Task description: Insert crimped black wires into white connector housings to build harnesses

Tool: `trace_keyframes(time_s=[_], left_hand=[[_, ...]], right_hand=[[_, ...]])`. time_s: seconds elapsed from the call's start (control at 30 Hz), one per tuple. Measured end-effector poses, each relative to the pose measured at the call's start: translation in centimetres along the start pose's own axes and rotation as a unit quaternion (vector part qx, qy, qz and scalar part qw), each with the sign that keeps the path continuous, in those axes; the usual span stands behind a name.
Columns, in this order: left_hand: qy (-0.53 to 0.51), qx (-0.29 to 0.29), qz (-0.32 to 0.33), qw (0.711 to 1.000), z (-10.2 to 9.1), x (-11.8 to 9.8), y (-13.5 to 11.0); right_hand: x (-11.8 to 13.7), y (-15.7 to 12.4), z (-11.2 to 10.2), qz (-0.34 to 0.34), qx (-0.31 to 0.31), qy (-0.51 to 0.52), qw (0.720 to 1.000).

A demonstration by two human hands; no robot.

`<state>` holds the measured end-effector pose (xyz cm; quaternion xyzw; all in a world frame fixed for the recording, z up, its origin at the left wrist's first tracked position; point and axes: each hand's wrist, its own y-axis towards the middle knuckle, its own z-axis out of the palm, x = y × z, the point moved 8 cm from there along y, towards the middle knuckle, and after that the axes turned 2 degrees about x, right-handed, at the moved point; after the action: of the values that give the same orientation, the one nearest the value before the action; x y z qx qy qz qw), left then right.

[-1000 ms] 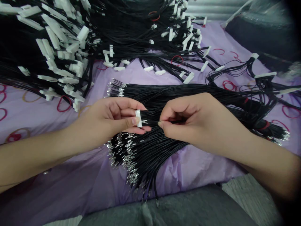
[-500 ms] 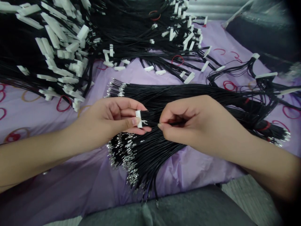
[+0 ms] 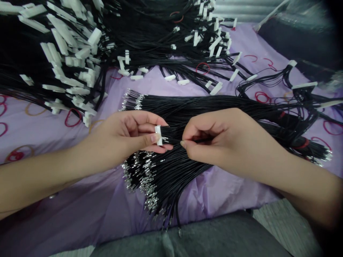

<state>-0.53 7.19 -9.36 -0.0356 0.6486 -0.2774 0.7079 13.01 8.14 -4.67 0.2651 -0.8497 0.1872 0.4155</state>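
Note:
Between the thumb and fingers of my left hand is a small white connector housing, held upright. Metal-tipped black wires reach its right side; whether their tips sit inside or just outside I cannot tell. My right hand, a little to the right, pinches black wires between thumb and forefinger. How many it holds is hidden by the fingers. Beneath both hands lies a thick bundle of black wires, with silvery crimped terminals at the left ends.
A purple cloth covers the table. Heaps of black wires with white connectors fill the back and left. Red rubber bands lie scattered about. A tied wire bundle sits at the right, and a dark plastic-wrapped bundle stands behind it.
Almost nothing differs. The right hand has shifted very slightly to the right, and both hands keep their pinches.

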Motion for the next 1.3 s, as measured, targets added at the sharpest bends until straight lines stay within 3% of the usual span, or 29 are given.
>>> trace_keyframes(time_s=[1.3], left_hand=[[0.001,0.01,0.0,1.0,0.09,-0.03,0.15]], right_hand=[[0.1,-0.05,-0.27,-0.004,-0.01,0.002,1.0]])
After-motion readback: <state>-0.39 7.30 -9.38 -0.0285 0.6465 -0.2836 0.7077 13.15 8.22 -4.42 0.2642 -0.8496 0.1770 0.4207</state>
